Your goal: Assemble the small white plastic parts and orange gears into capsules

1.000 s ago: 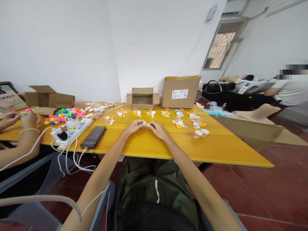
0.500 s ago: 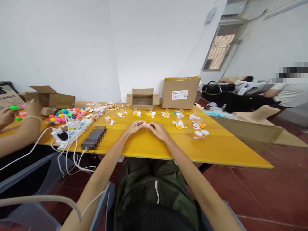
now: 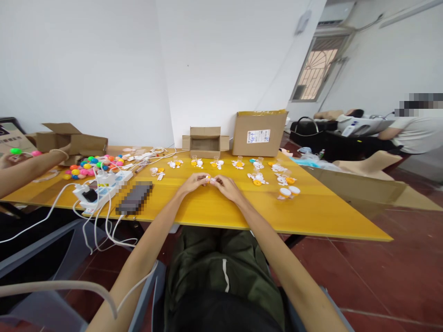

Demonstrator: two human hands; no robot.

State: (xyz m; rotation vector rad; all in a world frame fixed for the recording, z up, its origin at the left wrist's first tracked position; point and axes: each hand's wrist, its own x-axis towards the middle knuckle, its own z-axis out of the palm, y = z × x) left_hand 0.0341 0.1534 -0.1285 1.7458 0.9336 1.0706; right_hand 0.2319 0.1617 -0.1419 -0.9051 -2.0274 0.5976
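Between the fingertips of both hands is a small white-and-orange plastic part (image 3: 208, 180), mostly covered by the fingers. My left hand (image 3: 194, 183) pinches it from the left, and my right hand (image 3: 224, 185) pinches it from the right. Both hands are just above the yellow table (image 3: 200, 207). Beyond them lie small piles of white and orange plastic parts (image 3: 218, 164) with clear cups, set out in a row. Two clear cups with white tops and orange rims (image 3: 285, 192) stand together to the right of my right hand.
An open small carton (image 3: 205, 146) and a taped cardboard box (image 3: 259, 136) stand at the wall. To the left are a phone (image 3: 134, 198), a power strip (image 3: 107, 189) with cables, and colourful balls (image 3: 93, 167). A co-worker's arm (image 3: 34, 170) reaches in at far left.
My hands stay almost in the same place, still on the small part. At far left, the co-worker's hands have shifted with a green and a pink ball.
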